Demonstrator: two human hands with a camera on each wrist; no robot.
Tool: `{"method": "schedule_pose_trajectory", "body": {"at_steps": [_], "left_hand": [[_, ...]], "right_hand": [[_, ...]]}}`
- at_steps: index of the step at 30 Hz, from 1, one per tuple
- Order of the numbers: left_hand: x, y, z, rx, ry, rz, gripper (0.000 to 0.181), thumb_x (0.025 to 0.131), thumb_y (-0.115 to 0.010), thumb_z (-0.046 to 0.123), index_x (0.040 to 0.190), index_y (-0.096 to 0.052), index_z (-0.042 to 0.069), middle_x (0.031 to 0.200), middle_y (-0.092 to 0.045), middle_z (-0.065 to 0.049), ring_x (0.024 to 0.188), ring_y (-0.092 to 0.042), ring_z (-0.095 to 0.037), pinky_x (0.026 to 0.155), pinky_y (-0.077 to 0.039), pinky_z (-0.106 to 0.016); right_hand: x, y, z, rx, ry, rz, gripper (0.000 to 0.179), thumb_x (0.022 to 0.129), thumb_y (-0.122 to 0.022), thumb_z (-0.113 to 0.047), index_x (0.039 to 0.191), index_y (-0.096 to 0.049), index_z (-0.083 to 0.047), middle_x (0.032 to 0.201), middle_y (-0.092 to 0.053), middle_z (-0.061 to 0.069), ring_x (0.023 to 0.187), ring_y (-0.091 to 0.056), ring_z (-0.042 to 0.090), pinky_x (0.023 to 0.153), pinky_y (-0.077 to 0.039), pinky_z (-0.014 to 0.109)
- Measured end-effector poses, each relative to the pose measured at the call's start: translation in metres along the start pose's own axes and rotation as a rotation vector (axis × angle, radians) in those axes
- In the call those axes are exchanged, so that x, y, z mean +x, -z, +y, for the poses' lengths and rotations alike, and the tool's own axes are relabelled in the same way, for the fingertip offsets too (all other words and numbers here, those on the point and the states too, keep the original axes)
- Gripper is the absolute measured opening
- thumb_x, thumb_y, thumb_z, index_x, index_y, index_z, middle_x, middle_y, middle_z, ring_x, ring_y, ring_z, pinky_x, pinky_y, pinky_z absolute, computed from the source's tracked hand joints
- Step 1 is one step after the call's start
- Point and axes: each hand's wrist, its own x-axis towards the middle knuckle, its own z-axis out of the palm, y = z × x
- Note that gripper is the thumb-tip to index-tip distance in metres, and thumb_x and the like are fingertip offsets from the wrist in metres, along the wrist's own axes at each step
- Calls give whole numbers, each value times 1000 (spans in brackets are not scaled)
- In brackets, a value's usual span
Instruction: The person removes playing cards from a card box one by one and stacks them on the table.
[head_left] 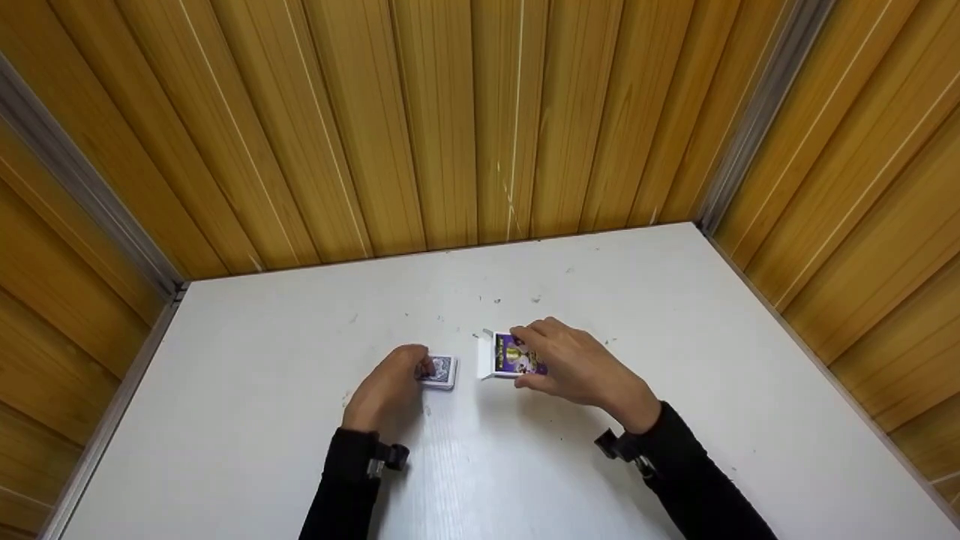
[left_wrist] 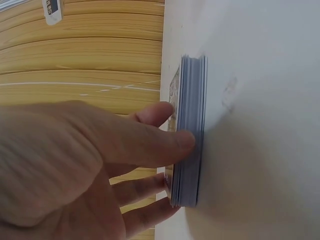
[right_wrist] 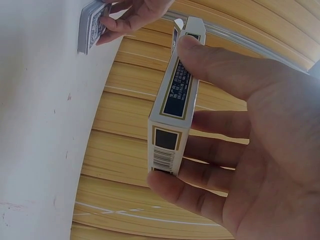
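A squared stack of playing cards [head_left: 443, 370], patterned back upward, is at the table's middle. My left hand [head_left: 388, 384] grips it from the left; in the left wrist view the thumb presses the long edge of the cards [left_wrist: 191, 105] and other fingers reach across the top and far side. To the right, my right hand [head_left: 581, 369] holds a purple-faced card box [head_left: 510, 355] above the table. The box's white end flap [head_left: 485, 357] is folded open toward the cards. In the right wrist view, the thumb and fingers grip the box [right_wrist: 175, 95], whose barcode end shows.
The white table [head_left: 255, 420] carries small scuff marks. Wood-patterned panels [head_left: 435, 127] stand along its back and both sides, with grey metal posts [head_left: 739, 127] at the corners.
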Motion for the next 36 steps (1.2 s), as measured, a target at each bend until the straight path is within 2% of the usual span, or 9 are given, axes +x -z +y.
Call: {"method": "schedule_pose_trajectory", "body": {"at_steps": [6,9,13,15,20,24,27,30,36], "left_hand": [[-1,-2,-1,-24,14,13,50,65,-35,-25,89,-64,7,96,-61,-6,93,-55,-22,86,-48,-41],[-4,0,-1,-81,38,2,47,67,-37,-22,91,-65,7,119,-63,-12,112,-58,-29,99,-46,-46],[-7,6,-1,-68,67,-18,41,76,-49,-18,98,-69,10,155,-43,-19,141,-42,-41,114,-37,-51],[-8,11,0,-24,60,-9,30,85,-59,-13,101,-70,10,157,-40,-22,144,-39,-43,114,-37,-50],[-8,22,17,-13,54,107,10,94,-71,5,104,-69,6,138,-59,-18,127,-54,-34,106,-44,-47],[-9,27,43,-141,45,178,10,99,-70,17,101,-70,8,105,-70,-7,96,-61,-25,85,-50,-41],[-10,26,65,-298,33,168,20,103,-66,26,99,-70,6,90,-68,-5,84,-62,-21,75,-50,-36],[-12,21,85,-420,3,131,24,105,-62,28,100,-67,4,87,-67,-8,81,-64,-23,71,-52,-33],[-15,7,108,-494,-99,132,11,105,-62,14,103,-59,4,85,-62,-2,76,-63,-17,69,-57,-32]], "right_hand": [[0,0,-1,4,-14,-14,71,86,-84,-39,141,-58,-2,124,-67,14,112,-63,25,88,-56,41],[0,0,-1,5,-21,-20,71,87,-84,-39,141,-57,-3,125,-66,14,113,-63,26,89,-56,42],[0,1,-2,8,-24,-20,72,87,-84,-40,141,-57,-2,125,-66,14,112,-63,26,90,-56,42],[0,1,-2,12,-23,-18,72,87,-84,-40,142,-57,-2,125,-66,14,112,-63,26,90,-56,42],[0,1,-1,14,-16,-11,72,86,-84,-39,141,-57,-2,124,-66,14,112,-63,26,90,-56,41],[0,0,0,-8,-1,-2,72,86,-85,-39,141,-58,-1,123,-67,14,112,-63,26,88,-56,41],[-1,-2,1,-19,7,8,72,85,-85,-39,140,-57,-1,123,-66,14,112,-63,27,87,-56,41],[0,-2,1,-13,14,18,72,85,-86,-38,140,-57,-2,123,-66,14,111,-63,27,86,-57,41],[1,-3,1,-2,30,36,70,84,-87,-36,138,-59,-2,121,-67,14,109,-63,25,84,-57,38]]}}
